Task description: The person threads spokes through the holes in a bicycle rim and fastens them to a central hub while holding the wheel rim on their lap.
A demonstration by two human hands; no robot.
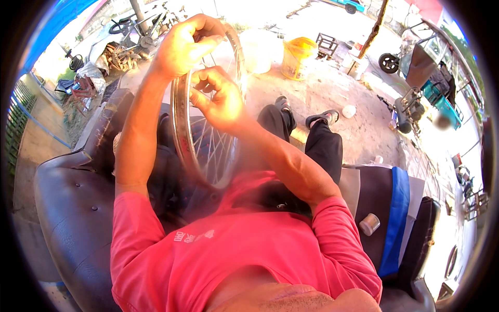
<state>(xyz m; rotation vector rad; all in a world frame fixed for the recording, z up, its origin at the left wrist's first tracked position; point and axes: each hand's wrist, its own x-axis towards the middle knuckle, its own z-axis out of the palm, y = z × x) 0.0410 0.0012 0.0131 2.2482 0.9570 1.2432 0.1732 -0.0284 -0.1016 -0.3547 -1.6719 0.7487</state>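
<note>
A spoked wheel rim point(181, 130) stands upright over my lap, tilted slightly. My left hand point(187, 48) is at its upper part, fingers curled around the rim and spokes. Just below it, my right hand point(217, 101) has bent fingers and thumb closed in among the spokes at the rim's inner side; what exactly they pinch is too small to make out. The wheel's lower part is blurred and partly hidden by my right forearm.
I sit on a dark padded sofa point(73, 208), a small can point(369, 223) lying at my right. A yellow bucket point(295, 65), a metal frame point(326, 46), a wooden pole point(374, 31), cycle parts point(143, 41) and a cart point(436, 88) stand around the yard.
</note>
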